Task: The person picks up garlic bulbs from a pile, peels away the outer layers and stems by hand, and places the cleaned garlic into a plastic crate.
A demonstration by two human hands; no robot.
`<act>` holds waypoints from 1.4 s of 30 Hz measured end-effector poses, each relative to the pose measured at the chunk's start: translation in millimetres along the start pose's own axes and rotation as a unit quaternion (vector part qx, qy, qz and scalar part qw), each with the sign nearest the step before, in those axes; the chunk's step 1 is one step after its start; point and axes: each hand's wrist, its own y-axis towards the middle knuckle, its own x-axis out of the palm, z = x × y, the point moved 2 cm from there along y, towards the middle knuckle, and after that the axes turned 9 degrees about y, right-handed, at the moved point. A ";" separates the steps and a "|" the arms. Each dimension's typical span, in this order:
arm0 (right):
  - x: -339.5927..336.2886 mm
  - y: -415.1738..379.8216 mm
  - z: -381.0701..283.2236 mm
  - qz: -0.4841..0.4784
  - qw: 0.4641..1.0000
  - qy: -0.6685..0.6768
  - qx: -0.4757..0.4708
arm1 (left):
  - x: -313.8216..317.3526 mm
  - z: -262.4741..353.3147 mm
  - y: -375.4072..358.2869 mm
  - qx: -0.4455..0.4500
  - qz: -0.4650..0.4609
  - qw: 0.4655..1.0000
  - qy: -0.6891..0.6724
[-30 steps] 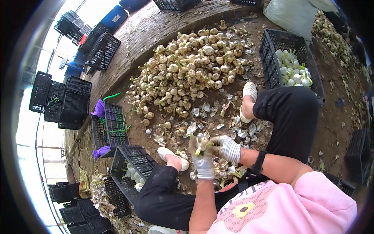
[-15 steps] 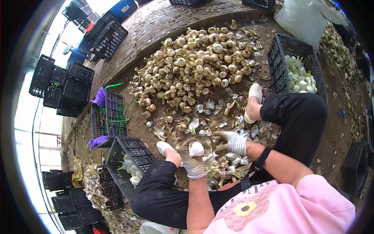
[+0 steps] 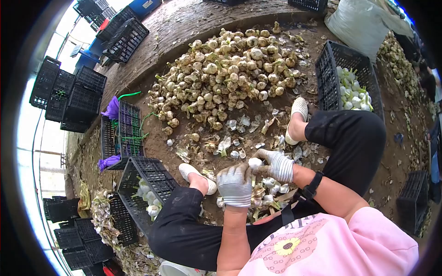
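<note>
A white garlic bulb (image 3: 255, 163) is held between my two gloved hands, above the peelings on the ground. My left hand (image 3: 235, 185), back upward in a striped, soiled glove, is closed with its fingertips against the bulb's lower left side. From the right, the closed fingers of my right hand (image 3: 278, 165) meet the same bulb; a dark band circles that wrist. Part of the bulb and some fingertips are hidden. Under the hands lies a heap of garlic skins and trimmings (image 3: 271, 186). Ahead spreads a large pile of unpeeled garlic bulbs (image 3: 225, 76).
A black crate (image 3: 324, 76) with cleaned white bulbs stands beyond my right knee. Another crate (image 3: 159, 179) holding bulbs leans by my left leg. A crate with purple cloth (image 3: 131, 129) is farther left. A white sack (image 3: 357, 27) stands at upper right, a white bucket (image 3: 177, 268) at the bottom.
My left hand has turned from palm up, with the bulb on it, to back up. The right hand's spread fingers have closed in, and the bulb has shifted right between both hands.
</note>
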 end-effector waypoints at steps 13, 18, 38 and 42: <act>-4.7 -1.3 9.9 -0.052 0.976 0.212 0.026 | -14.9 6.7 -2.2 0.021 0.049 0.998 -0.037; -1.6 -5.2 1.8 -0.090 0.981 0.166 -0.054 | 12.0 -12.4 -9.9 -0.281 0.012 0.874 -0.397; -10.2 -1.6 14.8 -0.009 0.838 0.543 0.061 | 42.3 -63.7 -34.1 -0.321 -0.277 0.872 -0.243; -47.9 -2.1 10.0 -0.054 0.721 0.690 -0.030 | 34.8 -14.0 -17.5 -0.153 -0.362 0.915 -0.095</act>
